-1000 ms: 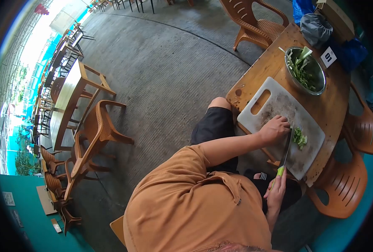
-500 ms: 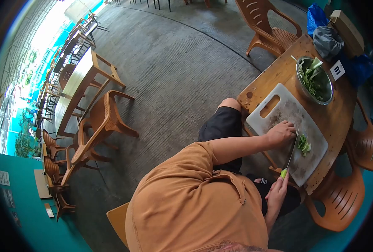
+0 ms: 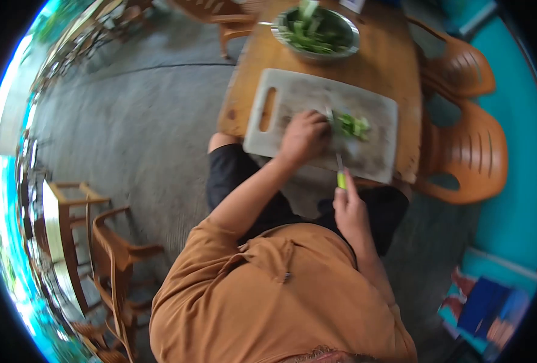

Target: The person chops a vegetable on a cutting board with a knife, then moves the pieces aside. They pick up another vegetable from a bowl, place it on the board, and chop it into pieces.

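Observation:
A knife [image 3: 341, 176] with a yellow-green handle is in my right hand [image 3: 350, 206], its blurred blade pointing away from me over the white cutting board [image 3: 365, 100]. My left hand [image 3: 306, 134] is closed on the board, left of the blade; whatever its curled fingers hold is hidden. Chopped green pieces [image 3: 354, 126] lie on the board just right of the blade. Beyond the board stands a metal bowl [image 3: 351, 48] filled with leafy green vegetables [image 3: 317, 33].
The board and bowl rest on a wooden table [image 3: 244, 85]. Brown plastic chairs [image 3: 471, 148] stand at its right, and another chair [image 3: 229, 27] is beyond its left edge. A second table [image 3: 53, 224] and chair [image 3: 108, 248] are at the lower left.
The view has turned, so the table and board now appear further left and higher. My right hand still holds the knife, and my left hand remains on the board.

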The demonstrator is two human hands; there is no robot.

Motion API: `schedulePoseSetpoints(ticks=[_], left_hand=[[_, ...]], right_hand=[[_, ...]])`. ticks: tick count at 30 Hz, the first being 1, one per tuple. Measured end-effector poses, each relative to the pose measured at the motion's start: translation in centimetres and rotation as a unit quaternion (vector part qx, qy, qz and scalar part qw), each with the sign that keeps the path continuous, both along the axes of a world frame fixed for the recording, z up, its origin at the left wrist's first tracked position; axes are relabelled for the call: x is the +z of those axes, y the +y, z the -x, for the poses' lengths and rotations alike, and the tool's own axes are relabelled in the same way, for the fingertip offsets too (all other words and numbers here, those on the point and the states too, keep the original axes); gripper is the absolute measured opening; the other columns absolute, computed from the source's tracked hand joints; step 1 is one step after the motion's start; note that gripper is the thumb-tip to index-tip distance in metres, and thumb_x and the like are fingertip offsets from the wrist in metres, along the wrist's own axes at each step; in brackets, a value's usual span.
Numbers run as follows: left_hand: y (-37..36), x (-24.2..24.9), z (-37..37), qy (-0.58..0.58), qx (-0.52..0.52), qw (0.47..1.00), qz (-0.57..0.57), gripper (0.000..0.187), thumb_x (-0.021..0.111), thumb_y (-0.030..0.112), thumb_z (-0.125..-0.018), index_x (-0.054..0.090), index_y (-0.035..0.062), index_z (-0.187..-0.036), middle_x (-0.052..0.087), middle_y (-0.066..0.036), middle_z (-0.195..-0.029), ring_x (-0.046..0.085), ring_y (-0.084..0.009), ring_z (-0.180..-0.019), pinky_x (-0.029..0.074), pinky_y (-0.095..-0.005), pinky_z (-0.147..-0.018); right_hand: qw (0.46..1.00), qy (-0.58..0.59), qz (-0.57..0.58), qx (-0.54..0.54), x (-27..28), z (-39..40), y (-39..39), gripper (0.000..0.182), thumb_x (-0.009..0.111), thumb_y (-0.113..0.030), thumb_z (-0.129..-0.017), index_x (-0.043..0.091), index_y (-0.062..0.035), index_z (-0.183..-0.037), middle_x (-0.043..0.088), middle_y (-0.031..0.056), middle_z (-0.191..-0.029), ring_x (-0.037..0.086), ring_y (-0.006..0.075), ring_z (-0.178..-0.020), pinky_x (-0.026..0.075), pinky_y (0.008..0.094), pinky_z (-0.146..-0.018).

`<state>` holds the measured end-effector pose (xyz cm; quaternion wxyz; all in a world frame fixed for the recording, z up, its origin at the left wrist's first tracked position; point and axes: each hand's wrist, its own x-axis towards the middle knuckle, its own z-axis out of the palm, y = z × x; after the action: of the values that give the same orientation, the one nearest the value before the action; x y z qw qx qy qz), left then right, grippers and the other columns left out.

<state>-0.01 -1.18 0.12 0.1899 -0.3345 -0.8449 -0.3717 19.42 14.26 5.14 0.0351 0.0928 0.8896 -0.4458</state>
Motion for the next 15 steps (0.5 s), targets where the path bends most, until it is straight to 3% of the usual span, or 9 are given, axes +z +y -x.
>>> schedulePoseSetpoints(ticks=[3, 10, 15], left_hand=[[0.1, -0.2, 0.1, -0.007, -0.013, 1.000, -0.015, 0.016, 0.080, 0.008, -0.079, 0.079, 0.0035, -0.095, 0.077, -0.010, -0.106, 0.070, -0.0313, -0.106, 0.055, -0.0459, -0.097], [0.2, -0.2, -0.1, 0.022, 0.018, 1.000, 0.000, 0.014, 0.079, 0.009, -0.083, 0.080, 0.0047, -0.097, 0.077, -0.006, -0.107, 0.069, -0.0283, -0.110, 0.053, -0.0442, -0.102], [0.2, -0.3, -0.1, 0.028, 0.017, 0.999, 0.003, 0.015, 0.079, 0.008, -0.085, 0.078, 0.0056, -0.100, 0.076, -0.006, -0.108, 0.069, -0.0286, -0.110, 0.054, -0.0443, -0.101]], right_hand=[[1.000, 0.001, -0.004, -0.004, -0.1, 1.0, -0.5, 0.058, 0.056, -0.026, -0.109, 0.044, -0.0093, -0.164, 0.069, 0.0326, -0.081, 0.071, 0.0531, -0.080, 0.055, 0.0592, -0.068], [0.998, 0.054, -0.008, 0.018, -0.2, -0.9, 0.7, 0.059, 0.058, -0.023, -0.109, 0.043, -0.0047, -0.163, 0.069, 0.0320, -0.079, 0.071, 0.0511, -0.076, 0.056, 0.0575, -0.067], [1.000, 0.016, 0.019, 0.004, 1.0, -0.2, 1.5, 0.057, 0.058, -0.022, -0.109, 0.045, -0.0032, -0.161, 0.070, 0.0326, -0.082, 0.071, 0.0507, -0.078, 0.055, 0.0560, -0.066]])
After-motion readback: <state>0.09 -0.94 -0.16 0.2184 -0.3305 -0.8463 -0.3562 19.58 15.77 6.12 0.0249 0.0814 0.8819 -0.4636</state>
